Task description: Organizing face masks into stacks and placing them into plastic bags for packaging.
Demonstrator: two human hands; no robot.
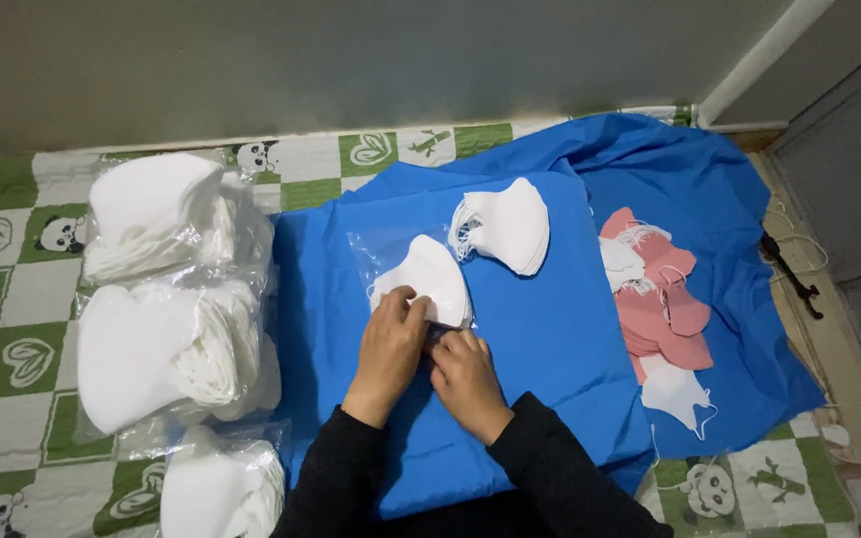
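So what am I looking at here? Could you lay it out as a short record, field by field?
Surface: blue cloth over a green-and-white panda mat
Left hand: on a clear bag of white masks
Right hand: at the bag's near edge
Centre: loose white mask stack
Right side: pink masks
Left side: bagged white mask bundles

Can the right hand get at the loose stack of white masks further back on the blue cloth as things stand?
Probably yes: the stack of white masks lies uncovered on the blue cloth beyond the right hand, nothing between, though that hand now presses the clear bag.
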